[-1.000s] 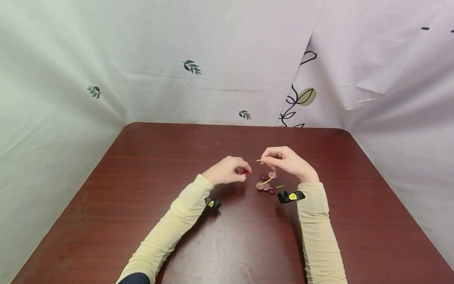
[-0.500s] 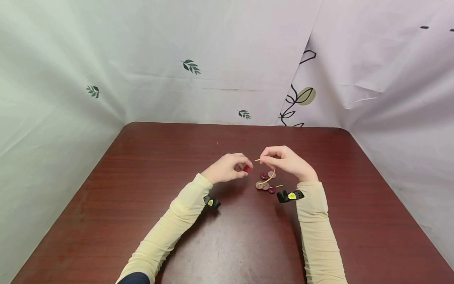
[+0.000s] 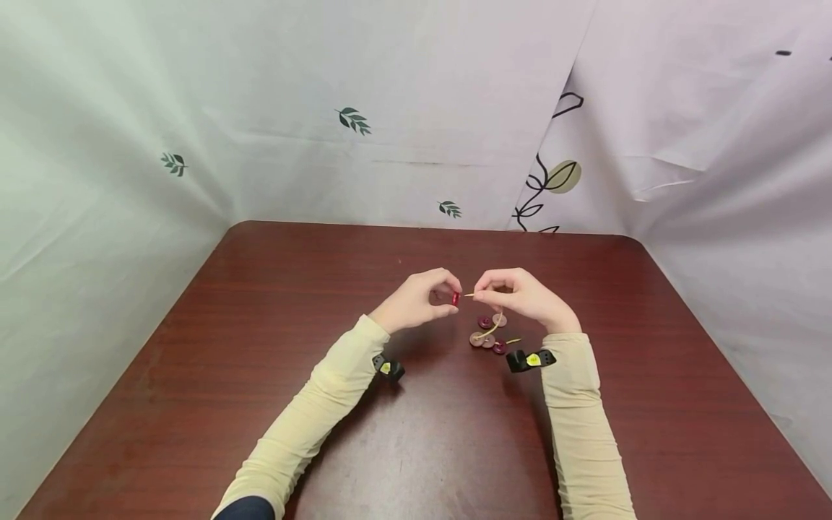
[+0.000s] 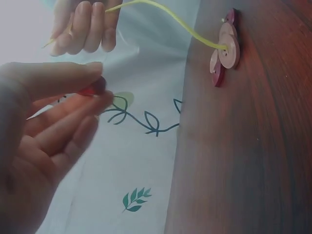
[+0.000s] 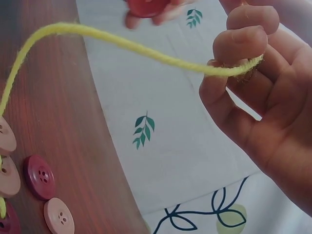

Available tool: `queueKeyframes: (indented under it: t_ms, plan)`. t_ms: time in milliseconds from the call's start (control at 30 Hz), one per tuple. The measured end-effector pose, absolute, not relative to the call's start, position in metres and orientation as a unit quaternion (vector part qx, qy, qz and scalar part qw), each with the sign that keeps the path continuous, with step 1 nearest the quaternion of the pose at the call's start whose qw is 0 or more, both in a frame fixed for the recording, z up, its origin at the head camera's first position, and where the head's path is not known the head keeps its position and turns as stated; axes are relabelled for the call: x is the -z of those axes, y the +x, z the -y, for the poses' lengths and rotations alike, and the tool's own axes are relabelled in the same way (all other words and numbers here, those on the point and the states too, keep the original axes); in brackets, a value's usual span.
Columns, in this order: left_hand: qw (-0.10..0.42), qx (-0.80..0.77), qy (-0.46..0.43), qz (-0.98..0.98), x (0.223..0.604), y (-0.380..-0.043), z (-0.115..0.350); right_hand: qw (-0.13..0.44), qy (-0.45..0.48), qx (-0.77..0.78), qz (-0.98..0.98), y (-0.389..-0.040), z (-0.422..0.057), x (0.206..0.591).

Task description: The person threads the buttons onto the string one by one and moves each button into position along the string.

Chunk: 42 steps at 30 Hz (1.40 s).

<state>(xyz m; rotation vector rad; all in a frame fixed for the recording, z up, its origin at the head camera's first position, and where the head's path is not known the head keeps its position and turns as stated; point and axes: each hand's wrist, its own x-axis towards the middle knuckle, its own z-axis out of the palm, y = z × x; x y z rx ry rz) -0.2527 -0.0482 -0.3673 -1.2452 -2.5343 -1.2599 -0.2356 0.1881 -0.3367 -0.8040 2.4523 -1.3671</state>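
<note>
Between thumb and forefinger, my left hand (image 3: 419,300) pinches a red button (image 3: 456,299) by its edges, raised over the table. My right hand (image 3: 523,297) pinches a yellow cord (image 5: 146,54) close to its end, and the cord's tip points left at the button, a small gap apart. From the right fingers the cord droops to the table, where it runs through a pink button (image 4: 229,51) and others in a short row. Beside that row lie a loose dark-red button (image 5: 40,177) and a loose pink button (image 5: 59,216).
The brown wooden table (image 3: 403,433) reaches back to a pale curtain (image 3: 292,94) with leaf prints. Black camera mounts sit at both wrists, the right one (image 3: 529,360) close to the buttons.
My left hand has risen and moved slightly away from me with the red button, which now stands level with the cord's tip. The right hand has shifted slightly left.
</note>
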Motion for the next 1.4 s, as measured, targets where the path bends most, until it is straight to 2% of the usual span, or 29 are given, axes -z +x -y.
queueKeyframes:
  t_ms: [333,900,1400]
  plan:
    - [0.061,0.451,-0.420,0.785,0.365,-0.250,0.048,0.101,-0.268,0.446,-0.848,-0.236,-0.180,0.338]
    - [0.061,0.451,-0.412,0.789,0.364,-0.249,0.047,0.095,-0.243,0.418,-0.870,-0.236,-0.174,0.337]
    - [0.069,0.470,-0.401,0.783,0.364,-0.248,0.045,0.090,-0.275,0.422,-0.859,-0.239,-0.171,0.340]
